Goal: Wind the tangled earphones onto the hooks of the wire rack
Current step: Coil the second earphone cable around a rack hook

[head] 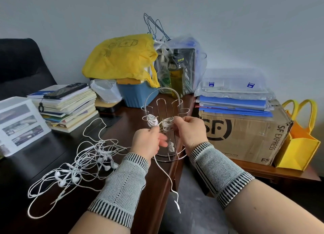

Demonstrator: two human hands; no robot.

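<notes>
Two forearms in grey knit wrist sleeves reach forward over the near edge of the desk (136, 190) to the wire rack (166, 111) standing at its right edge. Left hand (148, 142) pinches a white cord (166, 174) that trails down off the desk; right hand (190, 130) curls its fingers at a wound bundle (167, 126) on a hook. Tangled earphones (82, 167) lie left of the hands.

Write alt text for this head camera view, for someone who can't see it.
Two hands wind a white earphone cable onto the hooks of a wire rack: the left hand pinches the cable, and the right hand holds a wound hook. More tangled earphones lie on the dark desk.
</notes>
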